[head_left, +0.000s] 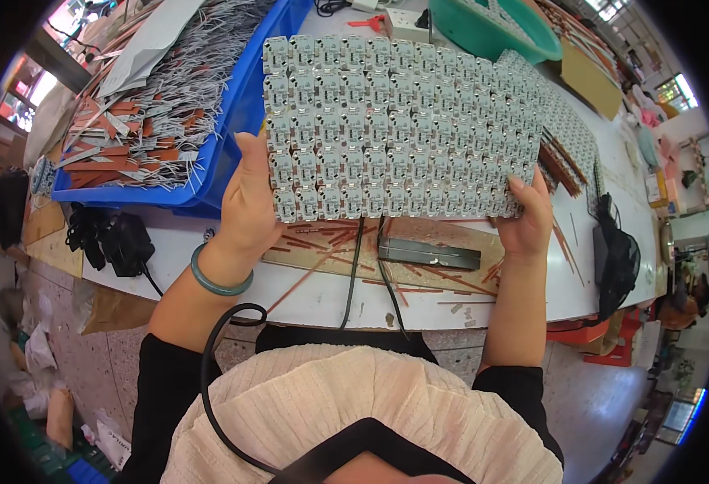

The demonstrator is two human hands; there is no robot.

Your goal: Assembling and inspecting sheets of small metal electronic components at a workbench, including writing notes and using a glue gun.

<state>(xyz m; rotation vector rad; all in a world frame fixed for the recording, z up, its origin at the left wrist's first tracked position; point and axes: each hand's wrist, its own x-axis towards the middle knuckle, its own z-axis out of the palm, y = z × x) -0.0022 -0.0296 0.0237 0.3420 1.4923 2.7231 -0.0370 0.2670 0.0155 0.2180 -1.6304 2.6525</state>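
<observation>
Panel of small pale circuit boards (403, 129) is up over the white table (306, 302), face toward the camera. Its left edge sits just beside the blue bin (219, 173), packed with thin strips; right edge overlaps stacked panels (572, 121) in view; top edge near green basin (532, 40). Below its bottom edge: a tan board with reddish strips (330, 256) and a grey metal block (429, 255), then a strip of tabletop up to the front edge, crossed by dark cables (354, 274).

Grip: left hand (250, 189) closed on the panel's left edge, thumb up; right hand (529, 214) closed on the lower right corner, thumb on front. Fingers behind mostly hidden.

Labels: panel marks too small to read; white bag (114, 444) on floor, lower left, has dark print.
</observation>
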